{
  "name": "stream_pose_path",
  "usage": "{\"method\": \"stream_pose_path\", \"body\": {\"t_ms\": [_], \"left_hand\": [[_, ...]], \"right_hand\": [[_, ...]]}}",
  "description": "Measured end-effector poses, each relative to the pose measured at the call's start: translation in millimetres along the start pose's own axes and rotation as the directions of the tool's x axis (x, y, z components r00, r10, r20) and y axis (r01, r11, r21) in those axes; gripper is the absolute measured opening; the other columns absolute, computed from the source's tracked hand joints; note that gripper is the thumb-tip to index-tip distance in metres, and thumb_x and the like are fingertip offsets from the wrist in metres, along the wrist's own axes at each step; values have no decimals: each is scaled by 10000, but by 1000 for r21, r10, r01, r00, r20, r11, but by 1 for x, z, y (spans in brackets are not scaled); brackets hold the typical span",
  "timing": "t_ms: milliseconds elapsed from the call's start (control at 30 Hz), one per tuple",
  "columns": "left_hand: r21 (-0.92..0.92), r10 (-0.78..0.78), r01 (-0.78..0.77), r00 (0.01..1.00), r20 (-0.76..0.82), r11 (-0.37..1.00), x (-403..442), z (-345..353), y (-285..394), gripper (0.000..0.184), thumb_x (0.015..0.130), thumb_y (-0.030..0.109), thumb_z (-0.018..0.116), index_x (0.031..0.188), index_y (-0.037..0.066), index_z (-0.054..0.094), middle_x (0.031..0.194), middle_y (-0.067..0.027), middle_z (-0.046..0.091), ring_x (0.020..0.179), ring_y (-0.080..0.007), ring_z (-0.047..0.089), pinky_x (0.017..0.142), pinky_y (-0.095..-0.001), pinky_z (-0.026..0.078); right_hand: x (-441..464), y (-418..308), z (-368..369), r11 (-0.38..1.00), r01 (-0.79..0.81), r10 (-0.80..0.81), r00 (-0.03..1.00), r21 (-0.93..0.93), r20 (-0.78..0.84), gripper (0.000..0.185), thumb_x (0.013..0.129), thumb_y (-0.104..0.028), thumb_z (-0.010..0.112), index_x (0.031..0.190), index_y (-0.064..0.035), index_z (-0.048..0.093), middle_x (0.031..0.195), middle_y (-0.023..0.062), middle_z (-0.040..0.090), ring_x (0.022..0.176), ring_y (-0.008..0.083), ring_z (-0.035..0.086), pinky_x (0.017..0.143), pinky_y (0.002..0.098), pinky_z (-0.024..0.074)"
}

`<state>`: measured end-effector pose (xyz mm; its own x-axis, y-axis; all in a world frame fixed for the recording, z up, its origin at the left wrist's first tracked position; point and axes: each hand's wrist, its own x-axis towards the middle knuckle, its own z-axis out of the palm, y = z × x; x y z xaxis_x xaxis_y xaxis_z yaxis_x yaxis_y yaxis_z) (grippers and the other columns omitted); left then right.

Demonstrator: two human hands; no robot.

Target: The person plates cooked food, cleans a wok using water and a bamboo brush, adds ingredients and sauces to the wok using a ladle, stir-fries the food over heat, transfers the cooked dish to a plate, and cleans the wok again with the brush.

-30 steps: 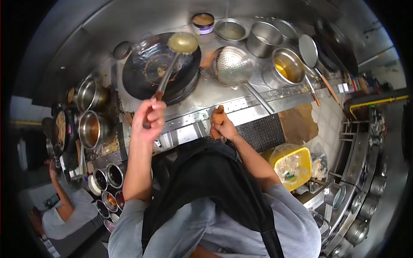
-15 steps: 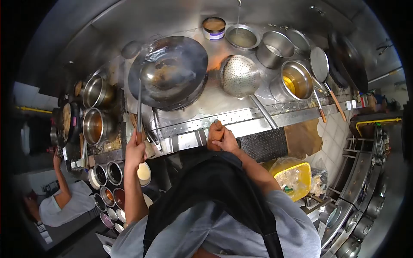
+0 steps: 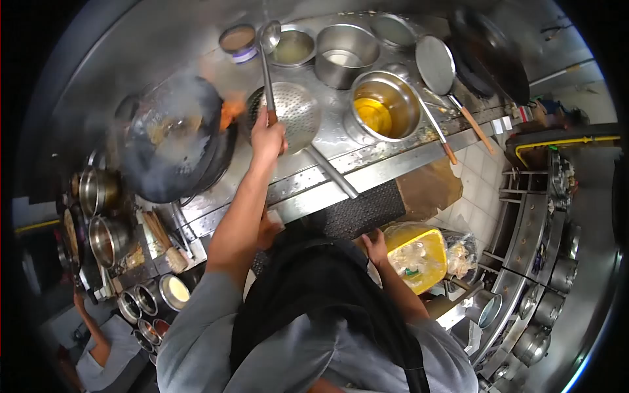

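Observation:
My left hand (image 3: 268,139) is wrapped round the wooden handle of a ladle (image 3: 268,82), whose bowl is up beside the metal bowl of liquid (image 3: 291,47). Under it lies a perforated strainer (image 3: 295,118) with a long metal handle. To the left a black wok (image 3: 170,141), steaming, has some food in it, with orange flame at its right edge. My right hand (image 3: 375,247) is near the yellow bin, fingers apart, with nothing seen in it. A brown object (image 3: 267,230) shows partly behind my left forearm.
A pot of yellow liquid (image 3: 383,108), a deep pot (image 3: 346,57), a tub (image 3: 238,42) and a round sieve (image 3: 435,64) stand along the stove. The lined yellow bin (image 3: 419,262) is at right. Several containers (image 3: 175,291) and a co-worker (image 3: 108,350) are at lower left.
The ladle has left the wok and moved right with my left hand. My right hand has let go of the brown object and moved right, towards the bin. The view has shifted.

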<state>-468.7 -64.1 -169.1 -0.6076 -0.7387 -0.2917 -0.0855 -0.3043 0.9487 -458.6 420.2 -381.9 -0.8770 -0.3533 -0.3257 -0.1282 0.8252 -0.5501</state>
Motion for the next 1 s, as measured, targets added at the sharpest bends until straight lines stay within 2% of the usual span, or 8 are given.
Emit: {"method": "stream_pose_path", "body": {"t_ms": [67, 133, 267, 300, 467, 633, 800, 1000], "left_hand": [[-5, -51, 51, 992, -112, 999, 59, 52, -17, 591, 873, 34, 524, 1455, 43, 418, 725, -33, 523, 448, -147, 477, 402, -298, 382], [59, -77, 87, 985, -156, 994, 109, 89, -20, 93, 880, 59, 550, 953, 76, 495, 682, -27, 486, 507, -170, 504, 426, -325, 394], [-281, -486, 469, 874, 10, 837, 201, 125, -34, 66, 893, 60, 547, 845, 80, 505, 713, -43, 504, 554, -174, 514, 476, -314, 406], [-440, -463, 447, 883, 76, 779, 205, 129, -26, 84, 889, 50, 542, 820, 76, 502, 717, -43, 505, 563, -168, 513, 489, -303, 409], [-888, -138, 421, 905, 401, 182, 204, 104, -20, 83, 845, 2, 523, 799, 45, 471, 700, -16, 475, 589, -127, 502, 534, -268, 414], [-853, 37, 521, 854, 520, -30, 139, 58, -9, 52, 852, 19, 525, 847, 41, 478, 743, -16, 488, 615, -125, 515, 550, -267, 415], [-843, 105, 537, 841, 530, -42, 50, -12, 26, 40, 905, 58, 509, 891, 27, 487, 780, -12, 494, 613, -111, 527, 534, -265, 424], [-827, 72, 558, 824, 562, 67, -63, -127, 76, 60, 943, 86, 541, 892, 57, 528, 756, 1, 522, 571, -80, 528, 460, -248, 397]], "right_hand": [[-20, 28, -46, 925, -355, 338, 931, 136, 136, 827, 918, -462, 687, 1482, 30, 337, 1051, 214, 708, 980, 304, 693, 874, 378, 527], [-47, 104, -50, 893, -424, 423, 905, 150, 35, 807, 912, -429, 689, 1475, 32, 341, 905, 155, 697, 748, 234, 668, 718, 361, 529], [-123, 209, -50, 866, -478, 490, 869, 144, -63, 797, 927, -409, 690, 1476, 37, 323, 779, 117, 644, 582, 165, 587, 541, 334, 478], [-136, 174, -71, 769, -614, 622, 783, 178, 11, 776, 900, -449, 689, 1426, 50, 413, 1185, 296, 664, 1146, 406, 644, 971, 447, 496], [-159, 107, -96, 765, -644, 644, 764, -23, 31, 735, 934, -433, 664, 1445, 15, 385, 1105, 264, 702, 1097, 409, 662, 947, 452, 503], [-86, 62, -87, 934, -343, 343, 939, 101, 27, 618, 936, -364, 671, 1401, -18, 456, 977, 227, 720, 922, 385, 703, 830, 459, 536], [7, -169, -83, 954, 218, -227, 974, 205, 17, 361, 908, -170, 715, 1233, -56, 611, 826, 126, 681, 713, 255, 658, 662, 379, 528], [-1, -438, 22, 390, 893, -917, 398, 224, 12, 202, 855, -109, 694, 1036, -19, 693, 916, 158, 677, 905, 344, 637, 823, 436, 523]]}}
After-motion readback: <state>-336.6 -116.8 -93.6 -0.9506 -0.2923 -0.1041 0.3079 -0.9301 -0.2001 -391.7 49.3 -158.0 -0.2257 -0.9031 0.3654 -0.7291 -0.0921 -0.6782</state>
